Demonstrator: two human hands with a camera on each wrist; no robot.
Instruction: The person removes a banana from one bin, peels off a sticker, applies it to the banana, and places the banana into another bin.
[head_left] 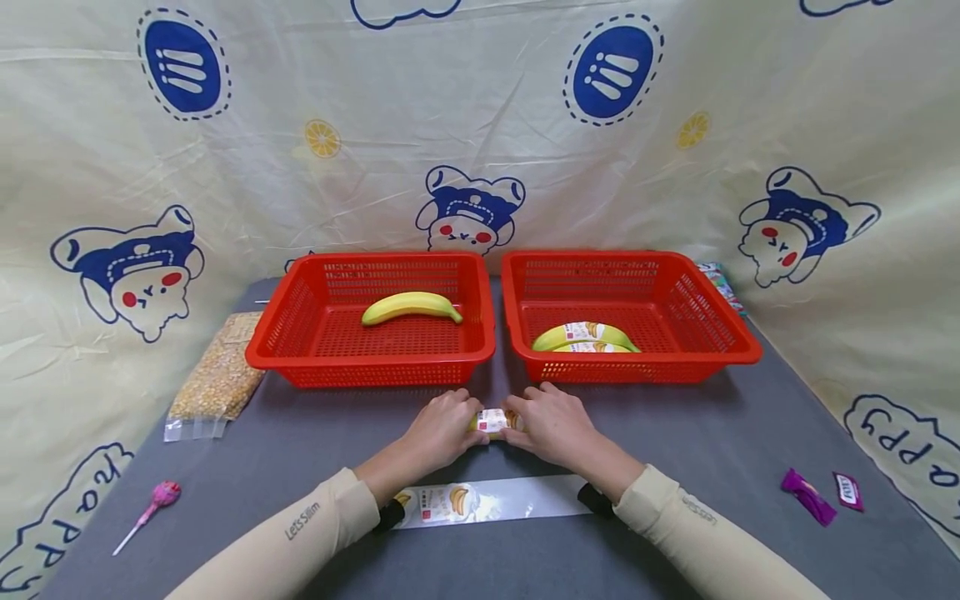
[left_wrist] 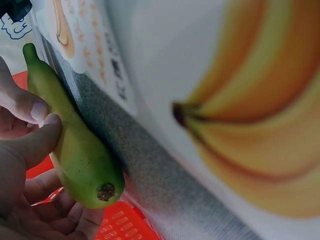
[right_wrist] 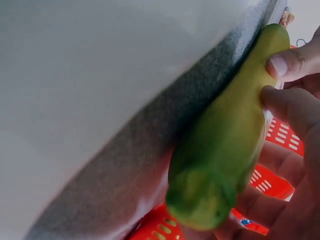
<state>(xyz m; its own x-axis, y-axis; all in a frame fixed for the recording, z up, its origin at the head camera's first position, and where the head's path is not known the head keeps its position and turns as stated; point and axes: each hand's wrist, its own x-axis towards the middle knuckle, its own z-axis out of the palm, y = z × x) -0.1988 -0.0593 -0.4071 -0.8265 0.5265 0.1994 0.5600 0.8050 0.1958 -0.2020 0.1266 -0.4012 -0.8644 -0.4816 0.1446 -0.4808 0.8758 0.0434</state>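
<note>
- Cream cloth with blue cartoon bears, lemon slices and blue round badges hangs behind a grey table [head_left: 315, 467]; part of a word reading "happy" shows on the cloth at both near corners.
- At the near left lies a pink lollipop [head_left: 160, 497], and farther back a clear bag of corn kernels [head_left: 219, 377].
- Next comes the left red basket [head_left: 300, 354], holding one bare yellow banana [head_left: 411, 306].
- Left hand [head_left: 444, 429] has its fingers curled round the left end of the wrapped banana [head_left: 494, 421]; the left wrist view shows thumb and fingers pinching the greenish fruit.
- Its sleeve carries the readable words "Let'Slim".
- That wrapped banana lies on the table just in front of the gap between the two baskets, long axis running left to right, one end in each hand, so neither hand is the nearer.
- Its label shows a red square and small banana drawings; the writing is too small to read.
- Nearer the person, between the forearms, lies a flat clear wrapper [head_left: 487, 502] printed with bananas and a red mark.
- Right hand [head_left: 551, 422] curls round the banana's right end; its sleeve print is unreadable.
- Beyond it, the right red basket [head_left: 735, 346] holds two labelled bananas [head_left: 583, 337].
- A colourful packet [head_left: 722, 285] peeks out behind this basket.
- Two purple sweet wrappers [head_left: 808, 495] lie at the near right.
</note>
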